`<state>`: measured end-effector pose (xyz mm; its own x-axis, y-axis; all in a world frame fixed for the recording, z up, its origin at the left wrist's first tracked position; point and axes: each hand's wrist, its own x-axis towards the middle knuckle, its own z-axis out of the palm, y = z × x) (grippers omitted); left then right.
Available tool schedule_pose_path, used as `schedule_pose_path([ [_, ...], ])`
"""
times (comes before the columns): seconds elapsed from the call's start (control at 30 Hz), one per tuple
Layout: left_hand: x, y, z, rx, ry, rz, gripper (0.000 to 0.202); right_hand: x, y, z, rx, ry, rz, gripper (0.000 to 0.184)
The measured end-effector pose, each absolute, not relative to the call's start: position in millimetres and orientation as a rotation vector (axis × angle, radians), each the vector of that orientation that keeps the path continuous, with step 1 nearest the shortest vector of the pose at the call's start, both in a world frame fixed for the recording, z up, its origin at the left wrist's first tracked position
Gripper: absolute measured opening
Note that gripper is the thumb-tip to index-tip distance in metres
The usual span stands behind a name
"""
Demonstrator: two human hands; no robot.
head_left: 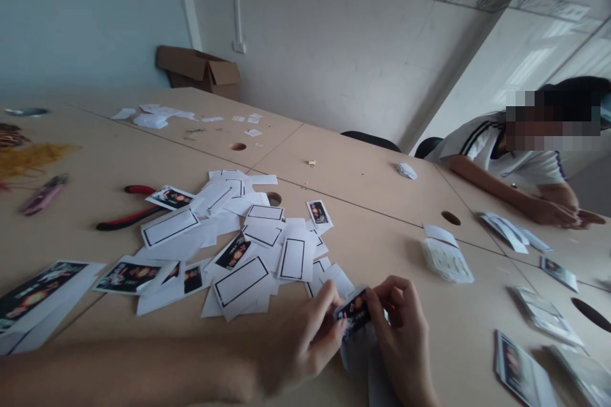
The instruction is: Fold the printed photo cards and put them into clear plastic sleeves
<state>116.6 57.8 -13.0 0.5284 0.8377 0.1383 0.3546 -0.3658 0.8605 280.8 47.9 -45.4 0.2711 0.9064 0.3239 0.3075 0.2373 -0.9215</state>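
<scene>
My left hand (317, 331) pinches the left edge of a small dark printed card (354, 313) with white paper below it. On the card's right side, the thumb and fingers of my right hand (398, 324) close on it as well. The paper hanging under the card is partly hidden by my hands. Just beyond and to the left lies a loose heap of cards (292, 257), some showing a black-framed white side, others a dark printed picture.
Red-handled pliers (126, 219) and a pink cutter (46, 194) lie on the left. Stacks of cards (522, 369) and a clear bag (446, 257) are on the right. A co-worker (515, 165) sits at the far right. A cardboard box (198, 70) stands behind the table.
</scene>
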Motion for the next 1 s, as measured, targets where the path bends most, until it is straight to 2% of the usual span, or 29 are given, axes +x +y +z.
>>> schedule_pose_path([
  [0.27,113.6,57.5,-1.2,2.138,1.017,0.568,0.014,280.7,47.3,-50.5,-1.357,-1.282,0.579,0.02],
  [0.47,115.0,58.3,-0.5,2.126,0.99,0.593,0.011,282.0,46.9,-51.6,-1.378,-1.309,0.576,0.029],
  [0.8,116.4,57.6,0.8,2.106,0.999,0.556,0.013,281.6,49.2,-51.9,-1.362,-1.267,0.625,0.014],
  [1.0,116.0,57.7,-2.4,2.093,0.986,0.507,0.014,283.9,47.2,-53.7,-1.401,-1.334,0.538,0.033],
])
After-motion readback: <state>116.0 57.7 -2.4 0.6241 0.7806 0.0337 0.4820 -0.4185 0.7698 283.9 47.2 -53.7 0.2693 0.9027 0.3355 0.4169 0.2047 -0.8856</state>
